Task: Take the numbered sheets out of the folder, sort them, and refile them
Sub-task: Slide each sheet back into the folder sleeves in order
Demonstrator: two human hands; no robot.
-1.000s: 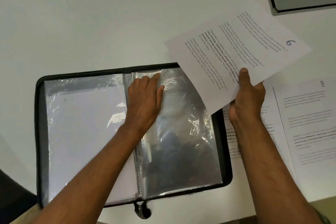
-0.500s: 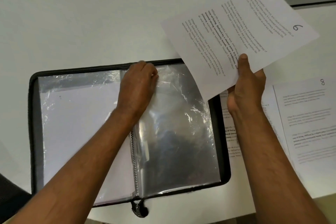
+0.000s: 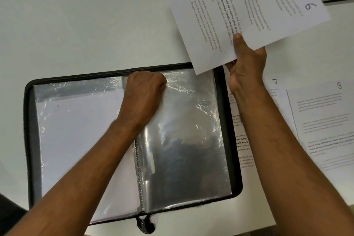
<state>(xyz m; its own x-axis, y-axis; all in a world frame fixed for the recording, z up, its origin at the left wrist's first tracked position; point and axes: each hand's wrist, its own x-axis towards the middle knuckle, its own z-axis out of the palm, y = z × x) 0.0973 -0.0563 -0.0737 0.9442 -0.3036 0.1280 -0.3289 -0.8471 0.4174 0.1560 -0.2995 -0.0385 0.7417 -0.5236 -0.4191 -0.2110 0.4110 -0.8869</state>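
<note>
Sheet 6 now higher above white table

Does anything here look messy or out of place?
Nothing is damaged or spilled. The plastic sleeves in the folder are crinkled, and sheet 7 lies partly tucked under the folder's right edge and under sheet 8. Sheet 6 is held tilted in the right hand.

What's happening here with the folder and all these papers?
A person is refiling numbered sheets. The right hand holds sheet 6 up above the table, while the left hand grips the top edge of a clear sleeve in the open folder. Sheets 7 and 8 lie waiting alongside.
</note>
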